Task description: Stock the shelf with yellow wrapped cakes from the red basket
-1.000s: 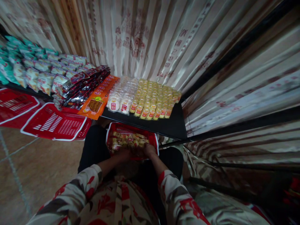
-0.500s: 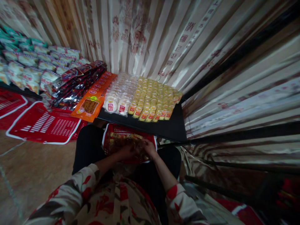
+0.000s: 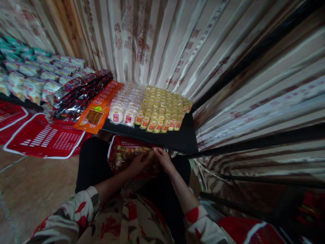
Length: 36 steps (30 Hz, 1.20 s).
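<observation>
Hands: since the earlier frame our bare left hand has come up a little toward our bare right hand, and their fingertips now nearly meet.
Fingers: ours are bent inward, the right thumb and forefinger drawn close; a small yellowish piece shows between the two hands, too dim for us to tell which of them pinches it.
Sleeves: our cream cloth cuffs with red and dark leaf shapes sit well back from the wrists.
Knees: our dark trousers flank the basket.
Basket: we have a red, perforated plastic basket with a white rim between our knees, near the shelf edge, with our hands over its right part.
Packets: small yellow pieces in glossy clear film lie heaped loosely inside it, turned various ways, shadowed and blurred.
Shelf: above the basket we see a flat black shelf.
Rows: on it stand tight lines of yellow wrapped bars with orange-red labels, beside white discs in clear film and a flat orange printed bag.
Curtain: behind everything hangs pleated cream cloth with reddish-brown print.
</observation>
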Available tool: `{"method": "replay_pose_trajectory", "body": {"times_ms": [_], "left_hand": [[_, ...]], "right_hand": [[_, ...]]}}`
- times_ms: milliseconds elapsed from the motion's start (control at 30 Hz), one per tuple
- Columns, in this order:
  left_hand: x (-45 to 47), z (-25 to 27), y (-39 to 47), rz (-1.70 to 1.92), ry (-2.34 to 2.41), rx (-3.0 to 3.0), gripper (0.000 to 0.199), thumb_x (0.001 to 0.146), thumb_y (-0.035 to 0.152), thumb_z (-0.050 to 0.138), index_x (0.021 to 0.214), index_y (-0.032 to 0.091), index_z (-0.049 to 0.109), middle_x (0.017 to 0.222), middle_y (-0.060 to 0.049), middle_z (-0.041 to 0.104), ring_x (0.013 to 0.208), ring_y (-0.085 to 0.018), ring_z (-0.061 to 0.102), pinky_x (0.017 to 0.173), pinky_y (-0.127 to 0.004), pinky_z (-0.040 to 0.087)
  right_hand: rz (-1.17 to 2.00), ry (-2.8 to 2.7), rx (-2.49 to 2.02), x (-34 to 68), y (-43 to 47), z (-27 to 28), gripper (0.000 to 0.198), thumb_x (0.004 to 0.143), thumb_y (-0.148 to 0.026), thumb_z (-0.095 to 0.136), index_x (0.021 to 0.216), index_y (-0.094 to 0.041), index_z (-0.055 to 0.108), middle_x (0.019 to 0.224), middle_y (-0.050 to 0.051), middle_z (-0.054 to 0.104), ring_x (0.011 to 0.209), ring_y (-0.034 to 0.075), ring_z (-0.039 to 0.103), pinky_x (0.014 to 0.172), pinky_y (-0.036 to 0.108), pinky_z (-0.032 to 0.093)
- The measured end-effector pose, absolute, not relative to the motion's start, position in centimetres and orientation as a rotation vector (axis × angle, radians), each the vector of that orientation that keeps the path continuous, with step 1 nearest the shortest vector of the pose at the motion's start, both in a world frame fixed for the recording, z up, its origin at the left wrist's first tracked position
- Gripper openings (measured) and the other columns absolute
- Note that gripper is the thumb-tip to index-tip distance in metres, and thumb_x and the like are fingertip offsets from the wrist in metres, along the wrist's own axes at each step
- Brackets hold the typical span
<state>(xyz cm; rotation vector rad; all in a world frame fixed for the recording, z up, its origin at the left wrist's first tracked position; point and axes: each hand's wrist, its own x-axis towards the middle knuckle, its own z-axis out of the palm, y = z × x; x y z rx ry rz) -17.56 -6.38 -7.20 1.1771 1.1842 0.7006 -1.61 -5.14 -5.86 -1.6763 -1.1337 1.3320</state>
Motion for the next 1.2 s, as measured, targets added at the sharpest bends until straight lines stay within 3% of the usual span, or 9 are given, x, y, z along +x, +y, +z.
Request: {"method": "replay_pose_trajectory", "body": {"times_ms": [133,200,267,433,700,800,1000,1100,1200], "left_hand": [[-18.5,-6.5,-6.0,0.684,1.023,0.838,0.033,0.076,0.04,0.052,0.097,0.015,0.062,0.087,-0.005,0.069,0.075,-0.019,0.063,0.067,-0.03,0.049],[-18.9,-6.3,-5.8,0.637,0.968,0.742,0.037,0.08,0.045,0.044,0.091,0.015,0.063,0.071,-0.004,0.067,0.058,-0.016,0.06,0.05,-0.026,0.045],[-19.3,-6.2,-5.5,0.631,0.928,0.716,0.042,0.083,0.048,0.038,0.086,0.014,0.063,0.063,-0.004,0.065,0.05,-0.015,0.057,0.043,-0.023,0.04],[-19.8,-5.9,-4.4,0.618,1.023,0.642,0.046,0.088,0.049,0.033,0.085,0.012,0.061,0.053,-0.004,0.062,0.043,-0.015,0.056,0.039,-0.022,0.039],[-19.9,-2.9,-4.8,0.708,0.959,0.679,0.031,0.08,0.04,0.057,0.091,0.011,0.058,0.081,-0.01,0.068,0.059,-0.013,0.064,0.049,-0.02,0.047],[-19.4,-2.6,-5.1,0.726,1.011,0.755,0.02,0.077,0.029,0.06,0.086,0.011,0.058,0.077,-0.007,0.067,0.058,-0.01,0.062,0.048,-0.017,0.045],[-18.3,-2.7,-4.2,0.675,1.107,1.005,0.016,0.077,0.03,0.052,0.076,0.015,0.056,0.051,0.003,0.057,0.041,-0.008,0.052,0.041,-0.016,0.037],[-18.0,-2.4,-3.4,0.612,1.081,1.123,0.016,0.076,0.032,0.051,0.077,0.016,0.054,0.048,0.004,0.055,0.039,-0.009,0.05,0.039,-0.018,0.035],[-17.5,-2.0,-2.6,0.556,1.043,1.205,0.018,0.075,0.035,0.053,0.076,0.017,0.054,0.05,0.004,0.056,0.042,-0.011,0.052,0.039,-0.019,0.035]], "right_hand": [[1.492,-1.136,-1.559,-0.9,-5.8,-4.6,0.046,0.067,-0.058,0.062,0.094,-0.022,0.066,0.084,0.001,0.067,0.08,0.018,0.06,0.074,0.028,0.045],[1.521,-1.16,-1.523,-0.8,-6.1,-4.1,0.045,0.066,-0.057,0.063,0.094,-0.021,0.065,0.082,0.0,0.066,0.079,0.017,0.059,0.073,0.027,0.044],[1.527,-1.141,-1.509,-0.9,-6.3,-3.7,0.045,0.065,-0.056,0.065,0.093,-0.021,0.065,0.079,0.0,0.065,0.074,0.015,0.058,0.069,0.026,0.043],[1.545,-1.118,-1.494,-1.4,-6.7,-2.8,0.046,0.065,-0.053,0.066,0.098,-0.022,0.062,0.069,-0.003,0.06,0.06,0.01,0.052,0.056,0.022,0.037],[1.427,-0.98,-1.622,-2.3,-7.2,-3.4,0.042,0.061,-0.053,0.065,0.086,-0.018,0.065,0.054,-0.004,0.054,0.05,0.009,0.046,0.049,0.022,0.034],[1.41,-0.962,-1.622,-2.6,-7.9,-3.8,0.042,0.06,-0.051,0.067,0.086,-0.019,0.065,0.055,-0.004,0.056,0.051,0.01,0.049,0.051,0.022,0.037],[1.345,-1.044,-1.525,-1.9,-8.6,-3.9,0.04,0.06,-0.047,0.07,0.089,-0.02,0.065,0.079,0.002,0.068,0.072,0.016,0.061,0.069,0.029,0.048],[1.319,-1.052,-1.459,-1.2,-8.3,-3.7,0.048,0.057,-0.045,0.074,0.098,-0.022,0.065,0.095,0.005,0.069,0.09,0.021,0.062,0.082,0.036,0.048],[1.397,-1.107,-1.403,-0.8,-7.9,-3.4,0.049,0.06,-0.046,0.072,0.103,-0.023,0.064,0.099,0.006,0.069,0.096,0.023,0.062,0.085,0.039,0.048]]}}
